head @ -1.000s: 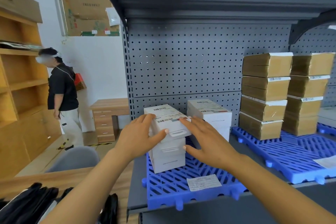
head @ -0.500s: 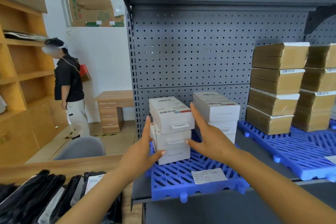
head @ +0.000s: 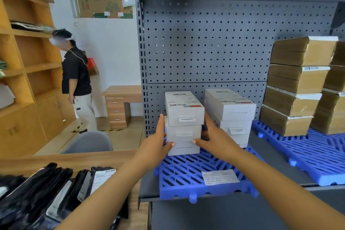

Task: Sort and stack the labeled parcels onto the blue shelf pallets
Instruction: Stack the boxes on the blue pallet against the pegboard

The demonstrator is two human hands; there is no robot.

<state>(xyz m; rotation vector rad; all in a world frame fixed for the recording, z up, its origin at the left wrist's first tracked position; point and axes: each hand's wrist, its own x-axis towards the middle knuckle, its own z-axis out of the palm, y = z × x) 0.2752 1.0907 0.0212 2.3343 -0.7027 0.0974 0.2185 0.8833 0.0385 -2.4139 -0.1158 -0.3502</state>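
Observation:
A stack of three white labeled boxes (head: 183,123) stands on the left blue pallet (head: 196,179), with a second white stack (head: 230,112) right beside it. My left hand (head: 157,144) lies flat against the left side of the first stack, fingers straight, thumb on the front of the bottom box. My right hand (head: 214,139) presses the stack's right side, in the gap between the two stacks, thumb also on the front. A paper label (head: 220,176) lies on the pallet's front.
Brown taped parcels (head: 296,87) are stacked on the right blue pallet (head: 317,157). Black mailer bags (head: 52,192) lie on the wooden table at lower left. A person in a black shirt (head: 74,80) stands by wooden shelving; a grey chair (head: 89,142) is near.
My hands slid down from the top box to the lower sides of the stack. The top box, skewed a second ago, now sits squared on the stack, which stands further back on the pallet.

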